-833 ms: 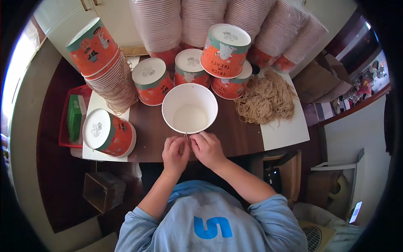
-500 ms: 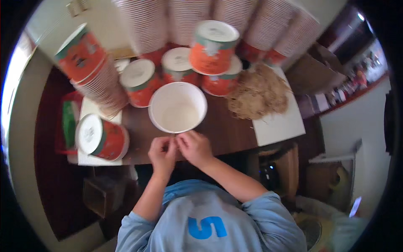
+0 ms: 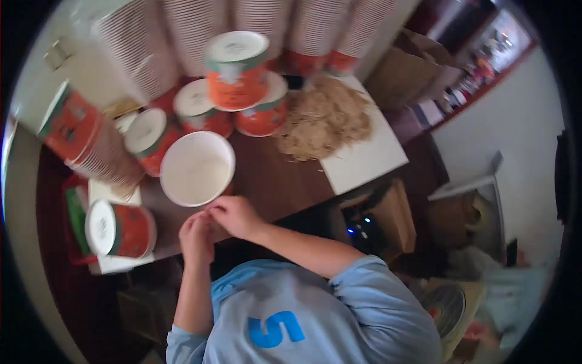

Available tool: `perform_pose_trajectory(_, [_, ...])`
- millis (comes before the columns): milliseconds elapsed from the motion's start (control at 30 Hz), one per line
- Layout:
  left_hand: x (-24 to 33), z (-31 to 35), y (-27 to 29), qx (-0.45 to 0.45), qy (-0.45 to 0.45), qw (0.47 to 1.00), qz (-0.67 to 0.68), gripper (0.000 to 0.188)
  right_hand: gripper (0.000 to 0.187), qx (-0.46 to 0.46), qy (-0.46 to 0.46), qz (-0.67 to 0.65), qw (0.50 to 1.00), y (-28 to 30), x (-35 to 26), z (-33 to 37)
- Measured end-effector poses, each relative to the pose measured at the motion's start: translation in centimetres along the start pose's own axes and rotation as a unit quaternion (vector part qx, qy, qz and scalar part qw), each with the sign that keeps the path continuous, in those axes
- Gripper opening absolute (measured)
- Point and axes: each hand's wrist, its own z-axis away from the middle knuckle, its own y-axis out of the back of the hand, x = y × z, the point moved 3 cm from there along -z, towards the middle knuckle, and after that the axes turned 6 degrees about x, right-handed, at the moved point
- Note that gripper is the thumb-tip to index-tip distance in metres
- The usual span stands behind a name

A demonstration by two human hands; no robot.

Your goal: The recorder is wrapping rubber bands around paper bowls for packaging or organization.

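Tub (image 3: 198, 170), white — right hand (image 3: 236, 217), left hand (image 3: 196, 240) beside it, bunched; grips unclear.

Left hand (image 3: 197, 235), one: bare, at end of left forearm (image 3: 195, 297) running near straight up my remote view; fingers curled, thumb side inward. Right hand (image 3: 233, 215), one: bare, slightly higher, back of hand showing, fingers bent, pointing toward left hand. Right forearm (image 3: 303, 246), one: long slant from lower right, elbow out to side. Fingertips of both close together; blur hides from me exact closure.
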Motion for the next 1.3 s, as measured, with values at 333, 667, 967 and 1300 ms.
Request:
perform_pose_trajectory(333, [0.9,0.7,-0.4,-0.047,0.037,0.998,0.025,0.014,0.022,-0.026,-0.168,-0.195,0.966,-1.1,0.9,0.8])
perform_pose_trajectory(667, [0.8,0.7,0.0,-0.005,0.001,1.000,-0.012,0.015,0.015,0.002,-0.266,-0.330,0.906,-1.9,1.2,1.1])
perform_pose_trajectory(967, [1.1,0.7,0.0,0.006,-0.146,0.980,-0.135,0.015,0.012,-0.015,-0.320,-0.378,0.869,-1.4,1.3,1.3])
perform_pose_trajectory(1300, [1.6,2.0,-1.0,0.039,-0.388,0.887,-0.246,0.019,0.013,-0.001,-0.346,-0.385,0.855,-1.5,1.7,1.4])
